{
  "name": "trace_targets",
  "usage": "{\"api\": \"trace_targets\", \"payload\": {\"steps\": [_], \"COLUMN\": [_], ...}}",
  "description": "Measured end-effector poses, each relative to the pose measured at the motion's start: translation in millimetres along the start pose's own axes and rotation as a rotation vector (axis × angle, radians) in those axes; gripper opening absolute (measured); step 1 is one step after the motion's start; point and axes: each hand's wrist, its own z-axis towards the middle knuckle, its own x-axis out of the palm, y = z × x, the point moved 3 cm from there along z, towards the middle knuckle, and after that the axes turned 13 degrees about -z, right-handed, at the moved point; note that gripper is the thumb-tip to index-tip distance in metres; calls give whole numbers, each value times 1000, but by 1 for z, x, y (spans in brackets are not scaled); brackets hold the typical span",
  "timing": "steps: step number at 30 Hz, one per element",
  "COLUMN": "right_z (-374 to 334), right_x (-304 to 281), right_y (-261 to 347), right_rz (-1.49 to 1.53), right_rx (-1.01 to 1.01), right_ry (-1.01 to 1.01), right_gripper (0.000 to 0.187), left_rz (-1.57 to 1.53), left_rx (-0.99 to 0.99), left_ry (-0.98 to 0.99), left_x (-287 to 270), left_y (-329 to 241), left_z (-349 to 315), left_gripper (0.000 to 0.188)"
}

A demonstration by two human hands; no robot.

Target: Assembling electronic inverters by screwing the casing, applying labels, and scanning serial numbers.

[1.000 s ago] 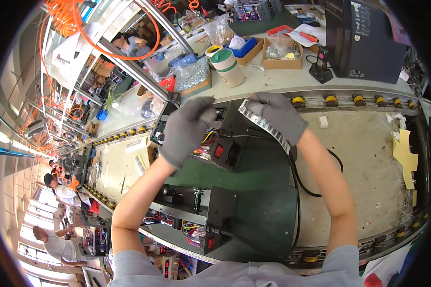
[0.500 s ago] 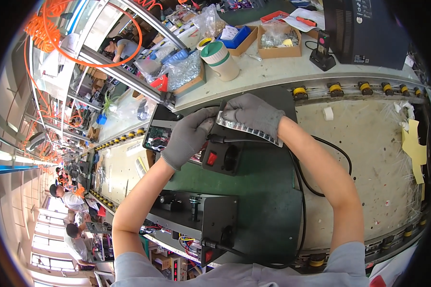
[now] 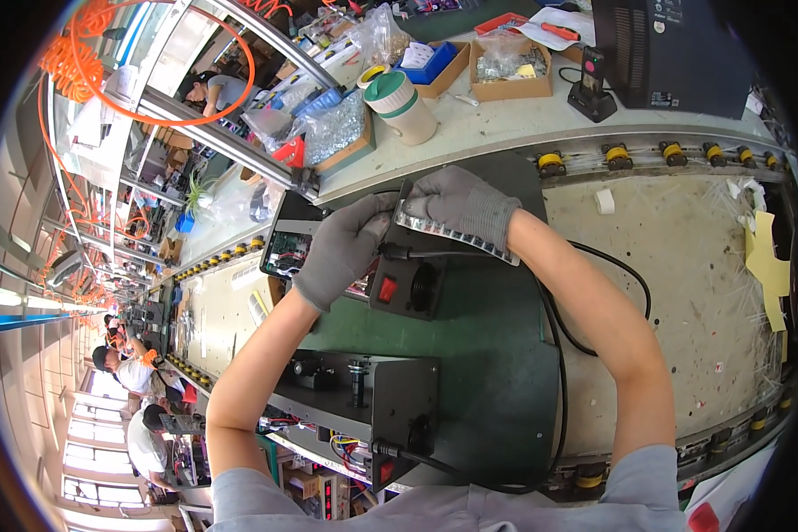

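At the worker's twelve o'clock, the right gray-gloved hand (image 3: 464, 204) pinches a silver-and-black segmented strip (image 3: 461, 236), seemingly well filled, by a red-switched black metal casing (image 3: 405, 297); whether the left gray-gloved hand (image 3: 341, 253) grips anything, I can't tell. A second black casing (image 3: 408, 383), six o'clock from it, sits untouched.

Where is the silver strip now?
Upper middle of the head view: the silver strip is in the right hand, just right of the left hand.

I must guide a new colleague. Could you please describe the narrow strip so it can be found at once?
On the dark green mat, find the farther of two black units. There, the gloved right hand holds the strip. It is silvery with a row of dark cells, unlike the plain black cable just below it in the picture.
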Motion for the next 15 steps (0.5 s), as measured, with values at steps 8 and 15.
{"api": "trace_targets", "payload": {"steps": [8,15], "right_z": [-77,-136], "right_x": [-18,39], "right_y": [51,94], "right_rz": [286,589], "right_rx": [104,-13], "right_ry": [-213,-121], "right_gripper": [21,19], "left_rz": [-162,-94], "left_rx": [-5,-48], "left_ry": [-151,-69], "left_x": [-7,22], "left_y": [-43,-74], "left_z": [-43,-125], "left_gripper": [27,20]}}
